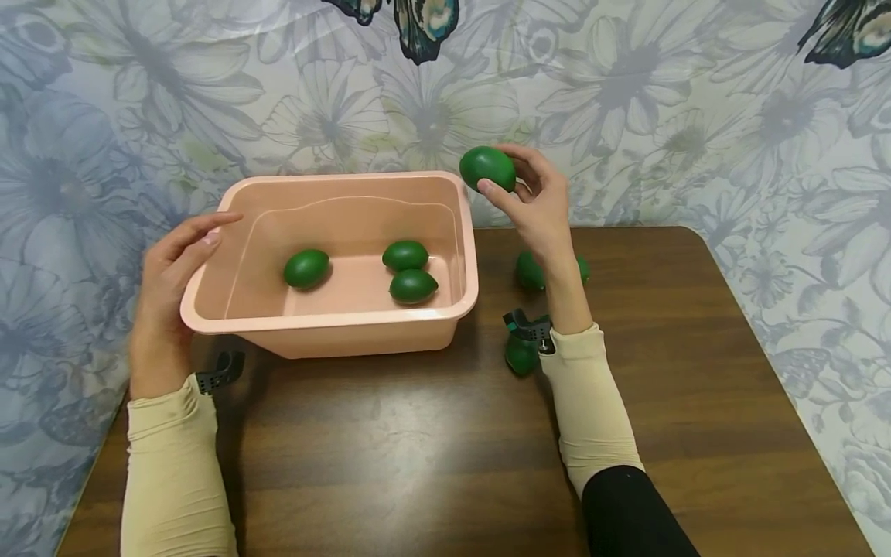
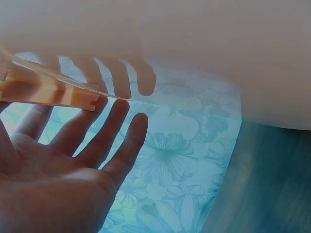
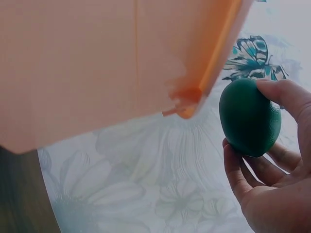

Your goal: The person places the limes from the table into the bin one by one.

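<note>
My right hand (image 1: pixel 532 189) pinches a green lime (image 1: pixel 486 169) between thumb and fingers, beyond the right back corner of a pale pink plastic basin (image 1: pixel 369 341). In the right wrist view, the lime (image 3: pixel 249 117) is beside the basin's wall (image 3: pixel 87 68), apart from it. Three limes lie inside the basin: one lime (image 1: pixel 307 268) toward the left and two close together on the right. My left hand (image 1: pixel 170 271) touches the basin's left rim. Its fingers (image 2: pixel 116 131) look spread and nearly straight in the left wrist view.
On the brown wooden table (image 1: pixel 390 464), a lime (image 1: pixel 529 272) and another lime (image 1: pixel 583 268) show on either side of my right forearm. A nearer lime (image 1: pixel 520 356) is partly covered by the wrist strap (image 1: pixel 527 325). Flower-patterned cloth (image 1: pixel 626 100) rises behind the table.
</note>
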Demonstrator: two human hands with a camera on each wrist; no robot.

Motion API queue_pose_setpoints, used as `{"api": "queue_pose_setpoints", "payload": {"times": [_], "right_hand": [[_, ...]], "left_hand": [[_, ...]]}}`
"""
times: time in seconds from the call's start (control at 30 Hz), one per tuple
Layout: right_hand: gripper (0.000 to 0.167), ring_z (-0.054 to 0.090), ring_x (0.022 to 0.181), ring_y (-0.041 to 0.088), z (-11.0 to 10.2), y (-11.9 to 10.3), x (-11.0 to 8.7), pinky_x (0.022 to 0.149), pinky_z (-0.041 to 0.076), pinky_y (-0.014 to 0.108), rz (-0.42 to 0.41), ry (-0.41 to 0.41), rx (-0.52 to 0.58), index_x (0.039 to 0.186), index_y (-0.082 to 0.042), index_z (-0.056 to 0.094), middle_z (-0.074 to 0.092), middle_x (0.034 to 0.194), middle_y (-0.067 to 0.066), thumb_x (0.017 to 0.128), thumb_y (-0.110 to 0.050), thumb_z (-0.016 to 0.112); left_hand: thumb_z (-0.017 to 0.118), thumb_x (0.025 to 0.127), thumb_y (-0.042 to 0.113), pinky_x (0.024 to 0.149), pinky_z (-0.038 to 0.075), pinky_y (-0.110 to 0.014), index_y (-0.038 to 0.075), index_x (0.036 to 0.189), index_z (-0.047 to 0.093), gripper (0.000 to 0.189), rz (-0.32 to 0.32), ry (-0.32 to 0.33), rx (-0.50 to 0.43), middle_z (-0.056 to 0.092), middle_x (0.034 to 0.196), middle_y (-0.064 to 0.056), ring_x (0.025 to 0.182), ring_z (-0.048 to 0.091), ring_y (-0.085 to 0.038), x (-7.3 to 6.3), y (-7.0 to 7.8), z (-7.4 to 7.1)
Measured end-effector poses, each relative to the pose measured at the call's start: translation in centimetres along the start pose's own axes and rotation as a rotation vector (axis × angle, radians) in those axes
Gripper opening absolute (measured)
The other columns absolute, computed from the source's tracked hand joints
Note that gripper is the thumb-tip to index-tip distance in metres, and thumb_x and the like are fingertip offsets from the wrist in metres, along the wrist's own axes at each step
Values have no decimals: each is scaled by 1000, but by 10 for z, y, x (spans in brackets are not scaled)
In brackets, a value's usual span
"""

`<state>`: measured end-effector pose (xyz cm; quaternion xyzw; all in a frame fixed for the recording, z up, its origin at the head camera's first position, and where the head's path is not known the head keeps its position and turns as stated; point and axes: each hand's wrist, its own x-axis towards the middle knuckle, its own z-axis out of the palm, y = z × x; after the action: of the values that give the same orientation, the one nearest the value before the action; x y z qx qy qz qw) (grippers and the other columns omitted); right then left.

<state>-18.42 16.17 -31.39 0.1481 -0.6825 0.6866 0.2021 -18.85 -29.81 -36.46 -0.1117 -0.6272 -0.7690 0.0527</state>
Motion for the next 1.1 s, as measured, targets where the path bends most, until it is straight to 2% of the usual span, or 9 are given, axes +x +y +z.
{"api": "queue_pose_setpoints", "payload": {"times": [0.13, 0.4, 0.63, 0.73, 0.9, 1.1], "right_hand": [[45, 66, 116, 24, 8, 2, 3, 95, 56, 30, -3, -1, 2, 132, 5, 67, 69, 128, 17, 88, 1, 79], [46, 66, 117, 23, 23, 8, 3, 93, 56, 30, -23, -48, -41, 133, 7, 65, 67, 130, 20, 89, 1, 78], [48, 65, 119, 23, 35, 10, 2, 99, 56, 33, -37, -83, -58, 134, 7, 65, 66, 132, 20, 88, 0, 80], [50, 65, 121, 25, 40, 9, 1, 101, 55, 34, -59, -97, -86, 134, 9, 64, 66, 134, 22, 88, 1, 81], [51, 66, 120, 28, 43, 6, 0, 105, 54, 35, -79, -112, -126, 134, 11, 63, 65, 134, 25, 87, 1, 81], [45, 64, 124, 43, 40, 8, 1, 113, 50, 45, -86, -127, -86, 132, 15, 62, 64, 132, 33, 90, 6, 77]], "left_hand": [[60, 105, 7, 93, 57, -23, -12, 140, 60, 40, -3, -3, 4, 63, 142, -17, 120, 64, -24, 0, -2, 1], [61, 105, 10, 94, 57, -23, -8, 142, 60, 41, -64, 2, 4, 58, 149, -15, 126, 61, -23, -5, -3, 1], [59, 105, 6, 96, 56, -23, -12, 142, 58, 40, -29, 0, -18, 62, 143, -16, 123, 63, -23, -3, -3, 1], [59, 105, 7, 95, 57, -23, -11, 142, 59, 40, -36, 2, -22, 62, 143, -15, 123, 64, -24, -3, -3, 0], [58, 105, 5, 97, 55, -24, -12, 142, 58, 40, -9, -4, -17, 63, 142, -16, 127, 61, -24, -2, -2, 0], [58, 105, 5, 98, 54, -24, -13, 141, 58, 40, 8, 0, -8, 64, 142, -17, 127, 61, -24, -1, -2, 1]]}}
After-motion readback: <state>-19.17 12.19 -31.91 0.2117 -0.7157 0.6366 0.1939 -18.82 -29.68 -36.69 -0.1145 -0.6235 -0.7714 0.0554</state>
